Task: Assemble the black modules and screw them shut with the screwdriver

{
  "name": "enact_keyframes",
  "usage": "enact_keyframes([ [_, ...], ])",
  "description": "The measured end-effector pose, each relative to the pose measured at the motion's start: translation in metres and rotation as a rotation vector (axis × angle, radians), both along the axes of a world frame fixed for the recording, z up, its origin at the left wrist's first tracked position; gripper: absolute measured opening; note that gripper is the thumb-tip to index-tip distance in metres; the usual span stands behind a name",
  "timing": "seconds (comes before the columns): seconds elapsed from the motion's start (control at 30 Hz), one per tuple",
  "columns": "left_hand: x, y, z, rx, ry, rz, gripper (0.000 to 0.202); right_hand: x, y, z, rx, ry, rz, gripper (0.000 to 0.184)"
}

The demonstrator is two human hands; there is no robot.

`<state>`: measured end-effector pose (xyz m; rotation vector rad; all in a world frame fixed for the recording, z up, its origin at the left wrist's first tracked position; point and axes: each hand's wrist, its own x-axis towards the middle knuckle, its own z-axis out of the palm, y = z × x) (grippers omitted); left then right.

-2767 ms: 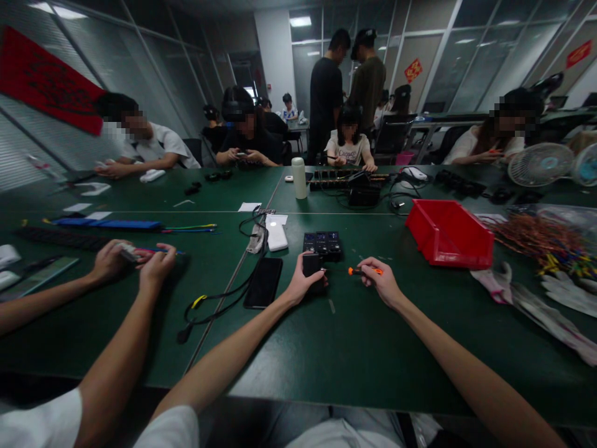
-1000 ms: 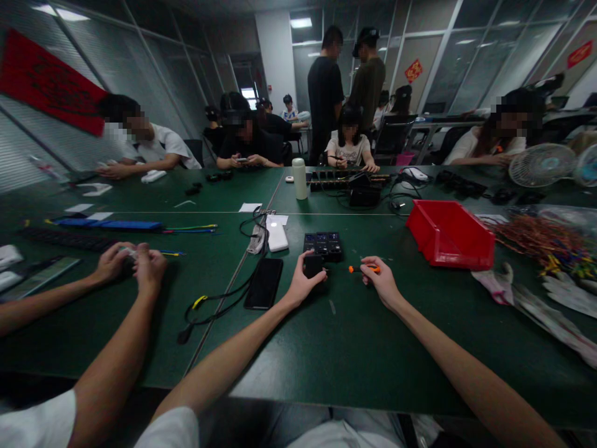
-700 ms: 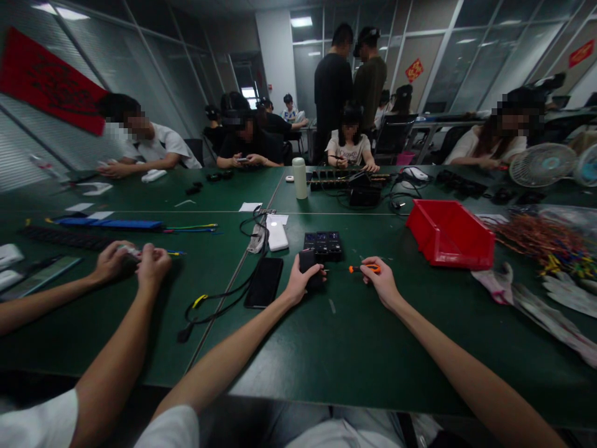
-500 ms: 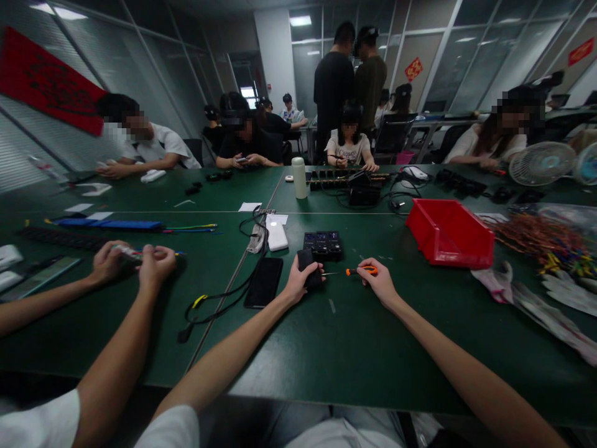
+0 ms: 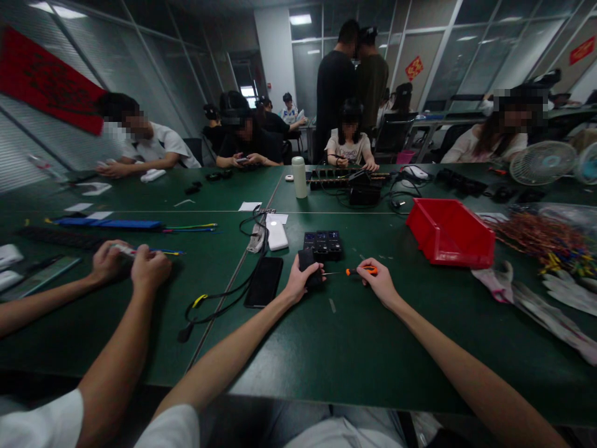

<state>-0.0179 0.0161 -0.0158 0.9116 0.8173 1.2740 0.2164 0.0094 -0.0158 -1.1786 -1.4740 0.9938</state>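
Note:
My left hand [image 5: 299, 284] is closed around a small black box-shaped part [image 5: 308, 262] that rests on the green table [image 5: 354, 348]. My right hand [image 5: 380, 281] grips an orange-handled screwdriver [image 5: 358, 271], whose thin metal tip points left at the side of the black part. Just beyond the part lies a black tray of similar small parts [image 5: 323, 244]. A black phone [image 5: 263, 282] lies flat to the left of my left hand.
A red plastic bin [image 5: 450, 234] stands at the right, with coloured wires [image 5: 541, 239] and gloves [image 5: 550, 305] past it. A white power bank [image 5: 277, 236] and black cables [image 5: 219, 298] lie left of centre. A neighbour's two hands [image 5: 130, 264] work at my left; several people sit opposite.
My left hand has tilted the black part up a little and shifted it slightly left. The screwdriver has slid left toward the part. The neighbour's hands keep fiddling.

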Motion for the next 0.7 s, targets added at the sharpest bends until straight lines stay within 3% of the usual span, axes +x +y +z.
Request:
enact_keyframes([
  [0.2,0.001,-0.001,0.001,0.019,0.024,0.001,0.050,-0.001,-0.001,0.002,-0.013,0.059,0.032,0.024],
  [0.4,0.001,-0.004,0.003,0.034,0.047,-0.006,0.054,0.000,0.001,0.002,-0.135,0.082,0.070,0.036],
  [0.7,0.001,-0.003,0.002,0.018,0.026,-0.023,0.054,0.004,-0.002,0.014,-0.017,-0.077,0.069,0.028],
])
